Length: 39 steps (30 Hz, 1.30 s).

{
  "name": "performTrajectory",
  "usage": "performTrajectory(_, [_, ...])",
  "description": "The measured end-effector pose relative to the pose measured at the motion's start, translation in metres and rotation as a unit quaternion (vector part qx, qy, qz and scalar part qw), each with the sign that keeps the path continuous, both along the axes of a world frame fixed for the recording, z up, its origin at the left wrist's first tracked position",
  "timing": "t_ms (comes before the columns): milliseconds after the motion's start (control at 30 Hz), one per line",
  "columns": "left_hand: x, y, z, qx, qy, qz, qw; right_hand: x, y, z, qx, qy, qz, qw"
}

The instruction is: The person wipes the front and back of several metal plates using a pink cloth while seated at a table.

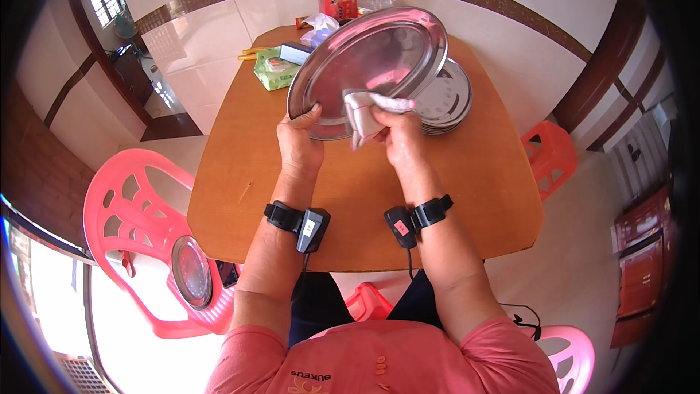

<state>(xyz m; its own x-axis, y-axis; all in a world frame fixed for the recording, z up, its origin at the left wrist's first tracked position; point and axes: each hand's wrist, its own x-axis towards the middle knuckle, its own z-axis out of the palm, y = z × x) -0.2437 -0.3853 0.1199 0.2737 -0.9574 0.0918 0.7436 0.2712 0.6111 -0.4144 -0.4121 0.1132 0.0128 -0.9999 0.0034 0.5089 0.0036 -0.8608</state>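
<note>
My left hand [299, 139] grips the near left rim of a large oval stainless steel tray [361, 54], its thumb on the inner face. The tray is tilted up above the wooden table, shiny inside facing me. My right hand [398, 130] pinches a folded white cloth [363, 115] with pink edging, held against the tray's lower part. Behind and right of the tray, a stack of round metal plates with holes [445, 96] rests on the table; the tray covers part of it.
On the wooden table [350, 197] stand a green wipes pack [273, 71], a box [295, 53], a white plastic bag [321, 27] and a red package [339, 3]. A pink chair [136, 213] at left bears a metal plate [191, 273]. A red stool [549, 156] is at right.
</note>
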Motion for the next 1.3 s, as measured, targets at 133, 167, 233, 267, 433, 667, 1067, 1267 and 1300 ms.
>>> performTrajectory(133, [0.016,-0.001,0.005,-0.001,-0.023,-0.026,0.999,-0.024,-0.010,0.009,-0.078,-0.033,-0.065,0.994])
performTrajectory(167, [0.022,0.000,0.007,-0.004,-0.049,-0.038,0.998,-0.030,-0.009,0.013,-0.084,-0.040,-0.074,0.993])
performTrajectory(233, [0.023,0.001,0.009,-0.008,-0.073,-0.050,0.996,-0.042,-0.010,0.017,-0.077,-0.063,-0.078,0.992])
performTrajectory(267, [0.019,0.002,0.008,-0.039,-0.048,-0.067,0.996,-0.045,-0.017,0.010,-0.079,-0.068,-0.077,0.992])
performTrajectory(433, [-0.028,0.008,0.002,-0.121,-0.029,-0.072,0.990,-0.023,-0.022,-0.014,-0.015,-0.151,-0.072,0.986])
performTrajectory(667, [0.007,-0.010,-0.014,0.017,-0.074,-0.029,0.997,-0.012,-0.012,-0.007,-0.004,-0.083,-0.029,0.996])
performTrajectory(1067, [-0.014,-0.004,-0.007,0.004,-0.054,-0.016,0.998,0.003,-0.006,-0.015,0.019,-0.055,0.045,0.997])
performTrajectory(1267, [0.013,-0.008,0.000,-0.024,-0.152,-0.027,0.988,-0.011,-0.009,-0.006,-0.058,0.006,-0.002,0.998])
performTrajectory(1300, [0.014,-0.006,0.002,-0.021,-0.145,-0.019,0.989,-0.002,-0.008,-0.009,-0.054,0.004,-0.022,0.998])
